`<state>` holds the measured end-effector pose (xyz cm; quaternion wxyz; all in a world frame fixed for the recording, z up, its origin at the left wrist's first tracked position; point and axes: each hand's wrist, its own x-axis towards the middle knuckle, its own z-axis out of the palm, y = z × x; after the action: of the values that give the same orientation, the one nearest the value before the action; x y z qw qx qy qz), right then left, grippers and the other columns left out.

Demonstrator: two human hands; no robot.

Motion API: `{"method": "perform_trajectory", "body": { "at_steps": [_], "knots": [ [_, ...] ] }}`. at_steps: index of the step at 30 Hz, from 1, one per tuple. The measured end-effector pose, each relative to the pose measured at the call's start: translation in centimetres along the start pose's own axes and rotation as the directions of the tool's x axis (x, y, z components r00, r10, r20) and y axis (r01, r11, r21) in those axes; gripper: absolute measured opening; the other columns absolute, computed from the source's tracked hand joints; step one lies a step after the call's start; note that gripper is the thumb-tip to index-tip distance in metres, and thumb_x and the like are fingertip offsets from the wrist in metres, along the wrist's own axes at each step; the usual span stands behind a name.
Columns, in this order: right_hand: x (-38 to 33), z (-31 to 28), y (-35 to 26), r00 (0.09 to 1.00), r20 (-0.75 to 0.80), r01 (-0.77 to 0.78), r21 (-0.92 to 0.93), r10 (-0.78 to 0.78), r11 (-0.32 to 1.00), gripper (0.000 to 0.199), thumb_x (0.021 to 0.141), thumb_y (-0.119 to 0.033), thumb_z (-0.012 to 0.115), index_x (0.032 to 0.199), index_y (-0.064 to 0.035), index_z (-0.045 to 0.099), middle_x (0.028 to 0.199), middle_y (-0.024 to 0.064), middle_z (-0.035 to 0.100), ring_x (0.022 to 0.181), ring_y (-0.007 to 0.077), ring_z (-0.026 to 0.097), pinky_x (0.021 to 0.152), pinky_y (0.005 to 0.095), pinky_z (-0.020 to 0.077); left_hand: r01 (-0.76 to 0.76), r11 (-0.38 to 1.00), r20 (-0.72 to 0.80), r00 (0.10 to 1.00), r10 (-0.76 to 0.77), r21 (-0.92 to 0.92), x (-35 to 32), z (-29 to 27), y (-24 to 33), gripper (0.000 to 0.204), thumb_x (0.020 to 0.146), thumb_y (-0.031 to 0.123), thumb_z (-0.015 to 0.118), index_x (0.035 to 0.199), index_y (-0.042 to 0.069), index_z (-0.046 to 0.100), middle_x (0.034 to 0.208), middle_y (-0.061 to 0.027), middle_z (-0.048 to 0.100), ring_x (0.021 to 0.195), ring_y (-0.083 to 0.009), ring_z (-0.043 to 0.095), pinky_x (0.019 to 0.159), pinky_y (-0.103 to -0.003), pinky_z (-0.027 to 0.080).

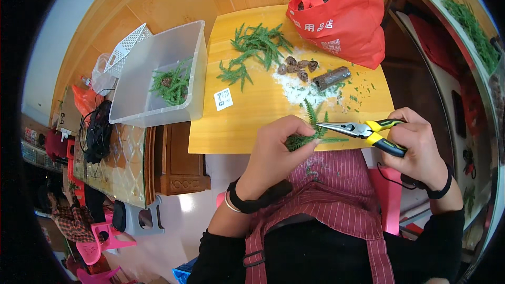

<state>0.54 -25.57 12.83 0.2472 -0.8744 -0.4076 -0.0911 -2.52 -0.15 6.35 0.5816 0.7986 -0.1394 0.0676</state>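
Note:
At the table's near edge my left hand (282, 144) pinches a bunch of green artificial pine sprigs (301, 141) between thumb and fingers. My right hand (413, 139) is wrapped round the yellow and black handles of long-nose pliers (352, 128). The pliers' tips reach to the sprigs, just beside my left fingertips. Whether the jaws bite on a stem or wire is too small to tell. Beyond my hands lie several small pine cones (300, 66), a dark brown roll (331, 78) and white fluff (305, 88) strewn with green clippings.
Loose pine sprigs (258, 44) lie at the back of the yellow table (236, 129). A red bag (342, 23) full of pine cones stands at the back right. On the left, a clear plastic bin (158, 111) holds greenery. A white label (223, 99) lies near it. Another person (73, 221) sits far left.

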Motion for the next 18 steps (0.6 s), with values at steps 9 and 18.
{"method": "perform_trajectory", "body": {
  "at_steps": [9, 18],
  "knots": [
    [-0.5, 0.7, 1.3, 0.985, 0.060, -0.171, 0.334, 0.161, 0.927, 0.022, 0.058, -0.006, 0.066, 0.058, -0.0032, 0.044, 0.062, 0.0090, 0.051, 0.075, 0.0255, 0.055, 0.065, 0.0311, 0.0435, 0.083, 0.940, 0.006, 0.996, -0.086, -0.332, 0.1, 0.2, 0.3, 0.020, 0.072, -0.004, 0.067, 0.089, -0.001, 0.057, 0.089, -0.0040, 0.060, 0.082, -0.0097, 0.058, 0.076, -0.022, 0.046],
    [-0.4, 0.5, 1.2, 0.968, 0.098, -0.252, 0.344, 0.232, 0.905, 0.025, 0.061, -0.005, 0.068, 0.056, -0.0028, 0.043, 0.061, 0.0089, 0.049, 0.066, 0.0225, 0.053, 0.061, 0.0291, 0.0425, 0.071, 0.908, 0.024, 0.997, -0.068, -0.413, 0.0, 0.1, 0.7, 0.016, 0.077, 0.002, 0.066, 0.092, -0.001, 0.060, 0.084, -0.0039, 0.063, 0.075, -0.0071, 0.059, 0.068, -0.020, 0.047]
  ]
}}
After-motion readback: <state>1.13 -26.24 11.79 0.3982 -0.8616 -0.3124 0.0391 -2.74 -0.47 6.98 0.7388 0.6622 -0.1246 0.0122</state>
